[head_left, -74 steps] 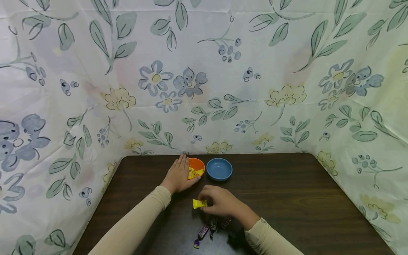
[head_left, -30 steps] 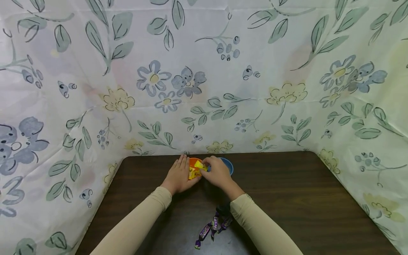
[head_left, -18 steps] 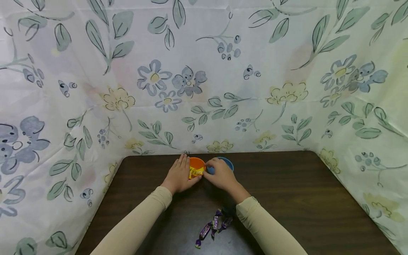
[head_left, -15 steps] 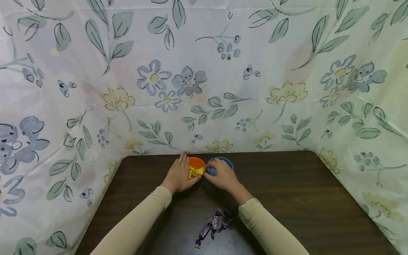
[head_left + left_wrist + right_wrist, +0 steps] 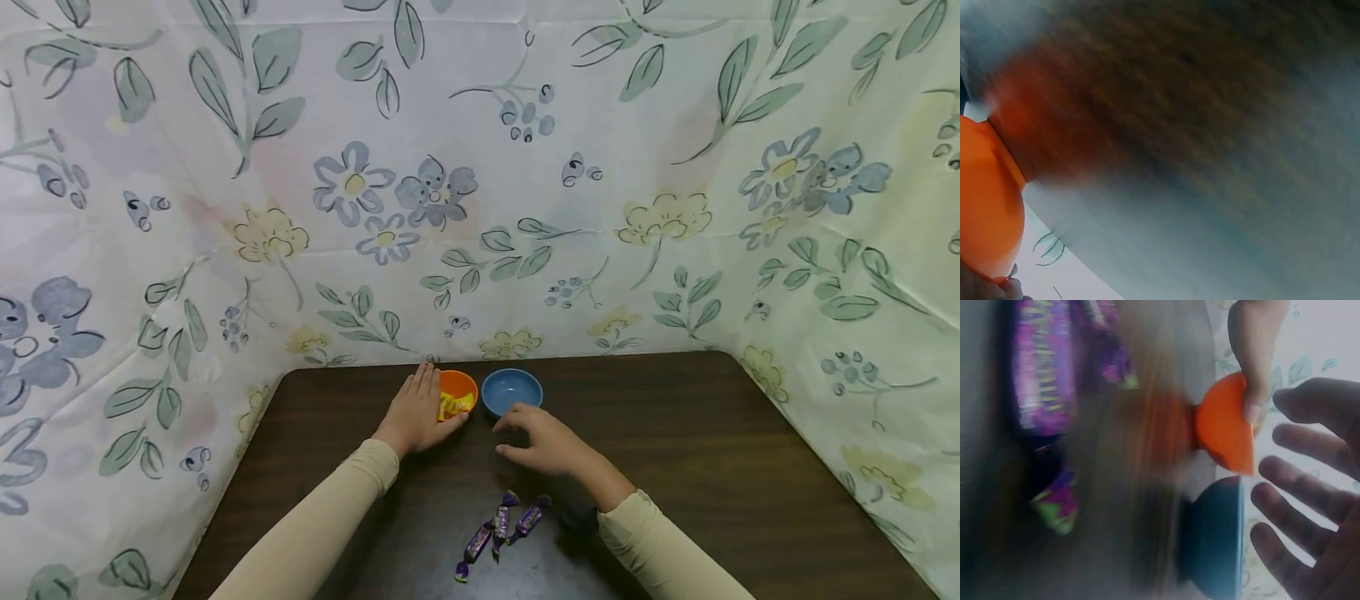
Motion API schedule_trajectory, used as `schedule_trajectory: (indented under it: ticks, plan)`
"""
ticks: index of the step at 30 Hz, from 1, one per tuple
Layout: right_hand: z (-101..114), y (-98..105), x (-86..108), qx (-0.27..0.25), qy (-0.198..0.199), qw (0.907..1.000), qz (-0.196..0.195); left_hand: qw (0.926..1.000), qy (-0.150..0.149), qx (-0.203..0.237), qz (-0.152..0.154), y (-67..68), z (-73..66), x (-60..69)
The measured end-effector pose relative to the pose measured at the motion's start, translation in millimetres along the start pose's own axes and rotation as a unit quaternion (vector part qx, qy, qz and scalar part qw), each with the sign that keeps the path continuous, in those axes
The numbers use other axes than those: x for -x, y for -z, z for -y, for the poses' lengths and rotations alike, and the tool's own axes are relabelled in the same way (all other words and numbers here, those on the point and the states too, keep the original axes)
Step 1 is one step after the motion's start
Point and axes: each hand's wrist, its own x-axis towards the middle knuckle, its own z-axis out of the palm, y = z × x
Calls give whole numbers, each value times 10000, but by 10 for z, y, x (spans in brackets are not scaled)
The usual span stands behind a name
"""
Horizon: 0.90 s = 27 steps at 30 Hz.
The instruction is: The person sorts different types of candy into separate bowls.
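Against the straight-fingered left grip (image 5: 413, 416), the orange bowl (image 5: 460, 382) seems done with yellow candies (image 5: 454, 406), so purple twist-wrapped candies (image 5: 477, 542) bodyward of the wide, empty right grip (image 5: 551, 444) likely call for pinching.

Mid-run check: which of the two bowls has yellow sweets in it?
The orange bowl, which the left hand touches; yellow sweets show inside it, and none in the blue bowl beside it.

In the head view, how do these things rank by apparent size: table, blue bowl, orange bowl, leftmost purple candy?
1. Table
2. Blue bowl and orange bowl: not ranked, because the left hand hides part of the orange one
3. Leftmost purple candy
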Motion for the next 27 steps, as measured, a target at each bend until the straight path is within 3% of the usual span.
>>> schedule_trajectory:
  ticks: [4,13,19,27]
  plan:
    - [-18,18,136,-82,191,9994,283,10000,24,4,50,-4,7,-8]
    - [-74,-26,424,-242,157,9960,850,9999,-20,146,50,-42,7,-41]
    - [-90,-100,627,-333,93,9941,1025,9998,-96,152,78,-69,40,-51]
    - [-50,-120,779,-129,80,9939,1089,9993,-229,252,-172,-39,37,-70]
